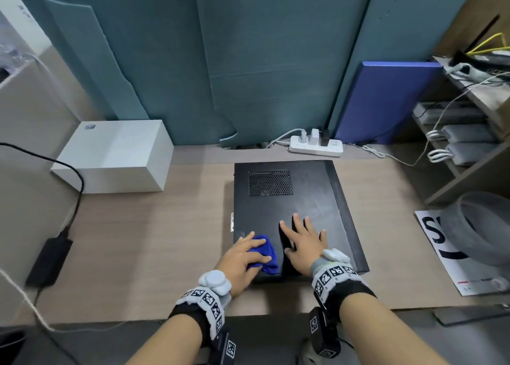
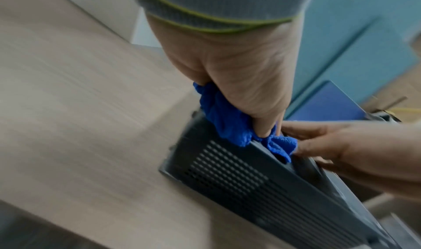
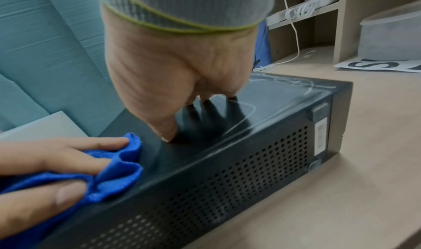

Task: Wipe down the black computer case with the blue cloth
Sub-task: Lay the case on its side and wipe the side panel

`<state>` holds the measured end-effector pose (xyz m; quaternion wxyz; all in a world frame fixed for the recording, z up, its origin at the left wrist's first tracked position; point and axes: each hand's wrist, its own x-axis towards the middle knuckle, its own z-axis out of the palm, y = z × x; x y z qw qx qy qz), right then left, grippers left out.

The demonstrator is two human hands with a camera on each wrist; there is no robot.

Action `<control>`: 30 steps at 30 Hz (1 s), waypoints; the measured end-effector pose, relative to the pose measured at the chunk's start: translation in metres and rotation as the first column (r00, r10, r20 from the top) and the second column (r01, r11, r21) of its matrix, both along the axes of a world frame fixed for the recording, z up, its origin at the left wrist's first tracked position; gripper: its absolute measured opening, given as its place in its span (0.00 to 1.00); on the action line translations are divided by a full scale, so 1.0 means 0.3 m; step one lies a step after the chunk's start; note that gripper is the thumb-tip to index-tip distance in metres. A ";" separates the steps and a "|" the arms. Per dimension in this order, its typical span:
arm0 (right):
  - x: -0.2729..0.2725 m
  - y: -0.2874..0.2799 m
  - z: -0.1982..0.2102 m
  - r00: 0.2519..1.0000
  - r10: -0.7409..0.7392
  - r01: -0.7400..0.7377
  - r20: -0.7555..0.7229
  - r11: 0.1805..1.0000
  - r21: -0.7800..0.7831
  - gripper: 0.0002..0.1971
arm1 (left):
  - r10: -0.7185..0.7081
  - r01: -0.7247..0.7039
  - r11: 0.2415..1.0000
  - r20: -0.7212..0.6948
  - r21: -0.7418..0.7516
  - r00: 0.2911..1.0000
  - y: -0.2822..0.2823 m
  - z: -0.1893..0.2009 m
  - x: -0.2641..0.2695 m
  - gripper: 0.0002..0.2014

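The black computer case (image 1: 289, 207) lies flat on the wooden desk (image 1: 151, 240), its perforated side toward me. At the case's near left corner, my left hand (image 1: 244, 255) grips a bunched blue cloth (image 1: 266, 255) and holds it against the top. The right wrist view shows the left hand (image 3: 45, 155) with fingers and thumb curled round the cloth (image 3: 118, 172). To the right of the cloth, my right hand (image 1: 303, 239) rests flat on the case top with its fingers spread and holds nothing. Faint smear lines mark the case (image 3: 262, 109) near its far right corner.
A white box (image 1: 116, 155) stands at the back left and a white power strip (image 1: 316, 144) lies behind the case. On the left lies a black power adapter (image 1: 49, 259) with its cable. A shelf unit (image 1: 469, 132), a grey tub (image 1: 485, 226) and a printed sheet (image 1: 441, 251) are on the right.
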<state>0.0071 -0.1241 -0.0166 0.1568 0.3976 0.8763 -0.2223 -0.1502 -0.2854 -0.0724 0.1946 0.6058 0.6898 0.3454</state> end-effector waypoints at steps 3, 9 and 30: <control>-0.032 -0.036 0.001 1.000 -0.009 0.009 0.007 1.000 0.008 0.37 | 0.035 -0.034 0.999 0.035 -0.033 0.999 -0.042 -0.004 -0.073 0.17; -0.041 -0.025 -0.006 0.999 0.002 -0.002 0.036 1.000 0.000 0.38 | 0.176 -0.168 0.982 0.085 -0.089 0.981 0.063 -0.010 -0.209 0.17; -0.064 -0.030 0.042 0.997 -0.020 0.023 0.070 0.999 -0.041 0.37 | 0.165 -0.166 0.957 -0.025 -0.239 0.986 -0.088 0.091 -0.155 0.14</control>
